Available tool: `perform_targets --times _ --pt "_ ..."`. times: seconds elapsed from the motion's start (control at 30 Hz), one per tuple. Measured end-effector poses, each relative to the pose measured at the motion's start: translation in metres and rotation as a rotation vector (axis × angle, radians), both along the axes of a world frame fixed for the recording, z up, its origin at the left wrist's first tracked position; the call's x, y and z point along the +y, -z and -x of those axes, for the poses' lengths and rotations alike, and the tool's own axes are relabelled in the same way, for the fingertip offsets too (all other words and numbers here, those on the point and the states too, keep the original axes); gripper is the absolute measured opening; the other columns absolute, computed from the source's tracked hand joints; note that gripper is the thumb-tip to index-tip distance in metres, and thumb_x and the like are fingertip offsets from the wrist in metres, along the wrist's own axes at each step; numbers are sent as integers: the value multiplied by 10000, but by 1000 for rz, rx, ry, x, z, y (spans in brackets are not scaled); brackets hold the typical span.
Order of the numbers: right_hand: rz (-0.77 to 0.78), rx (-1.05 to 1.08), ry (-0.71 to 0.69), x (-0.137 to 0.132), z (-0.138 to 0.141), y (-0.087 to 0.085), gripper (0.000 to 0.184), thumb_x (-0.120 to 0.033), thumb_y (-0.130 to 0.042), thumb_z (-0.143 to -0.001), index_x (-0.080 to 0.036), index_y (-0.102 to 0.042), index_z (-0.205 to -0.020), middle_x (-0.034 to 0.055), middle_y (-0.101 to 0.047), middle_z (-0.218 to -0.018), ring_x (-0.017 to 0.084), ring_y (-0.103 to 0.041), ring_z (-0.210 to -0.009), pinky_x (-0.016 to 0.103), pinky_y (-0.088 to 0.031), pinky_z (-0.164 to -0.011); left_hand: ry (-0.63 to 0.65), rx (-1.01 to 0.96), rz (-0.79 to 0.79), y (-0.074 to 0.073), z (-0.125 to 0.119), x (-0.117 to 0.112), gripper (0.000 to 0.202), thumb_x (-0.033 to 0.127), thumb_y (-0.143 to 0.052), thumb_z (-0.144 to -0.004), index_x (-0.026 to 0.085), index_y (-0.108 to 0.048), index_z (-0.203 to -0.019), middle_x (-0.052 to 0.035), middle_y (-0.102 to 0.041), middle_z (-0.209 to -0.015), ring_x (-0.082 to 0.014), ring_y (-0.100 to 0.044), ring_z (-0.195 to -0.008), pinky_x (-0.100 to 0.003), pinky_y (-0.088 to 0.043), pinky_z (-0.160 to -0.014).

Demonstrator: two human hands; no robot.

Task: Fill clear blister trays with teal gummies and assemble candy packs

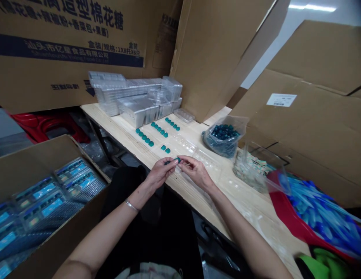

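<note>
Over the near edge of the table, my left hand (159,172) and my right hand (196,171) meet at the fingertips. Between them is a small teal piece (178,159), pinched by both hands; a bit of teal also shows under my left fingers. Just beyond lie two similar loose teal pieces (165,149). Farther back, more teal pieces stand in short rows (144,137) on the wooden tabletop (122,126). Clear plastic trays (184,143) lie flat beside the rows, hard to make out against the wood.
Stacked clear trays (142,104) stand at the back. To the right are a bag of dark teal pieces (225,133), a clear tub of pale pieces (253,166) and a red container (282,201) with blue items. An open carton (90,162) with packaged goods sits left; cardboard (215,46) walls the back.
</note>
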State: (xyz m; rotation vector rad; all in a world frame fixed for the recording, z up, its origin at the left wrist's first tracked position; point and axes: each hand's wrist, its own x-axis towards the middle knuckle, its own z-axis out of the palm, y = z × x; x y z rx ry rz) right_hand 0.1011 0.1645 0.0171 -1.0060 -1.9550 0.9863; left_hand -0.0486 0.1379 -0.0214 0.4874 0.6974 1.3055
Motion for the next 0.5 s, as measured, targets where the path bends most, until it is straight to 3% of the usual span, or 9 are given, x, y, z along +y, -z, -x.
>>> perform_targets --times 0.13,0.3,0.5 --pt "-256 -120 -12 -2 1 -2 180 -286 -571 -809 -227 -672 -945 56 -612 -923 151 -580 -778 297 -488 -721 -82 147 -37 2 2 -2 303 274 -763 -598 134 -576 -792 38 -549 -600 -28 -476 -507 -147 -378 -522" --pt "-213 -118 -2 6 5 2 180 -295 -577 -801 -211 -667 -933 37 -632 -832 135 -581 -682 270 -492 -668 -90 231 -73 0 10 -3 314 350 -731 -627 142 -588 -815 28 -552 -581 -43 -467 -487 -168 -364 -494" --pt "-357 -300 -43 47 9 6 162 -267 -565 -811 -209 -682 -908 55 -654 -829 164 -598 -749 293 -466 -717 -177 661 -119 3 34 2 305 376 -662 -694 155 -620 -900 -20 -630 -661 -59 -450 -390 -200 -337 -397"
